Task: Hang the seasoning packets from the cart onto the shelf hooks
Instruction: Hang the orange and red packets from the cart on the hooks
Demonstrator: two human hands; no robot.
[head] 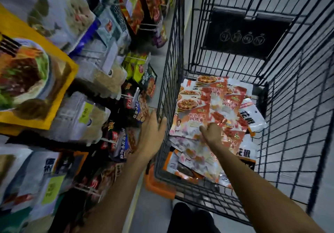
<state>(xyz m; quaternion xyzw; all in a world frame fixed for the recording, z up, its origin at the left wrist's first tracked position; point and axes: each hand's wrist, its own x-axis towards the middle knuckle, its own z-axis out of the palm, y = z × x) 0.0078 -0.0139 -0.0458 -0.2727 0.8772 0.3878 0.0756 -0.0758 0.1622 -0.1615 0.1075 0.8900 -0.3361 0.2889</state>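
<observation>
A black wire cart [282,110] fills the right half of the view. Several red and white seasoning packets [202,106] lie piled on its floor, with white packets [253,117] printed in black at the right of the pile. My right hand [212,133] reaches down into the cart and its curled fingers grip the near edge of a red packet on top. My left hand [153,131] holds the top rim of the cart's left wall, fingers hooked over the wire. The shelf hooks [126,97] stick out at the left, hung with dark packets.
The shelf on the left is crowded with hanging bags: a yellow one [36,81], pale ones [77,122] and dark red ones [117,142]. A narrow strip of grey floor [153,81] runs between shelf and cart. An orange cart corner [159,185] sits near my leg.
</observation>
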